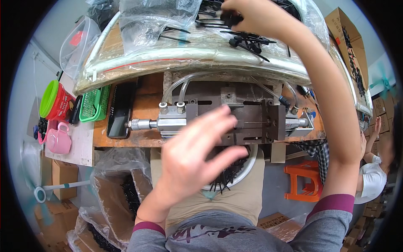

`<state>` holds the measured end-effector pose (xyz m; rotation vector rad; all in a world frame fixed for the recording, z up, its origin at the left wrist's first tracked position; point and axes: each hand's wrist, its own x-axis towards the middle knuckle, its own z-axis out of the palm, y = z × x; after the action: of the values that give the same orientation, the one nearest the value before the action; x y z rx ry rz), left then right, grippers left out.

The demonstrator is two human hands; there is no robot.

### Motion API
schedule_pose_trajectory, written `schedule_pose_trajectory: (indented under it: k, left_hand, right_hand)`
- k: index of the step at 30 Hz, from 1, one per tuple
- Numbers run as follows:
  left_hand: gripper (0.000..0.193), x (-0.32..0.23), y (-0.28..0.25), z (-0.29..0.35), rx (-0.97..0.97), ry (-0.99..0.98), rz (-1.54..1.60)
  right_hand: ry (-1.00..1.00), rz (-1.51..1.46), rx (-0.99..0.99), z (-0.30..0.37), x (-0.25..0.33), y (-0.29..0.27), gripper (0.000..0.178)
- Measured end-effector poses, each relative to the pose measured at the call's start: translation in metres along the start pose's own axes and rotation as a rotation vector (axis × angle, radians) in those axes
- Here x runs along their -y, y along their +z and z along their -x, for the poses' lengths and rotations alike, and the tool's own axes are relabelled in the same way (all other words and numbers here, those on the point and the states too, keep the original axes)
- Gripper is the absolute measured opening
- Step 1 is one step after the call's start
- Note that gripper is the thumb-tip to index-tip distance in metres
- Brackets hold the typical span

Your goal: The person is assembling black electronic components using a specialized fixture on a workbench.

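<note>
Your left hand (pixel 189 149) spreads open, fingers apart, above the metal fixture (pixel 247 124), while your right hand (pixel 252 16) curls at the black pieces (pixel 247 41) on the far plastic-covered tray (pixel 168 57), though whether it grips one I cannot tell.

Grey shirt (pixel 201 245) with dark print (pixel 218 232) in front; maroon cuffs (pixel 333 203) edge short sleeves (pixel 321 231), behind the bare hands (pixel 189 153); beige trousers (pixel 247 197).

i see an orange stool (pixel 305 168) on the grey floor (pixel 275 191), cardboard boxes (pixel 380 107) stacked at right, a pale wall (pixel 37 94) at left.
</note>
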<state>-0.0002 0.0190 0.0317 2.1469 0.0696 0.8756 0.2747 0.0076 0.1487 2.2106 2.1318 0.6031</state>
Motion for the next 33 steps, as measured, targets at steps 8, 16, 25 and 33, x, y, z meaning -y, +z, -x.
schedule_pose_trajectory:
  k: [8,16,25,33]
  left_hand:
    - [0.03,0.047,-0.023,-0.084,-0.309,0.262,-0.385]
    - [0.026,0.088,-0.016,-0.166,0.173,0.032,-0.495]
    - [0.014,0.06,-0.039,-0.133,-0.148,0.165,-0.257]
    - [0.005,0.01,-0.025,-0.05,-0.12,0.088,0.012]
  right_hand:
    - [-0.024,-0.175,0.043,0.0,-0.015,0.041,0.026]
    - [-0.063,-0.161,-0.002,0.016,-0.013,0.017,0.027]
    - [0.161,-0.211,-0.066,0.04,-0.027,0.016,0.024]
    - [0.235,-0.272,-0.216,0.048,-0.007,-0.003,0.018]
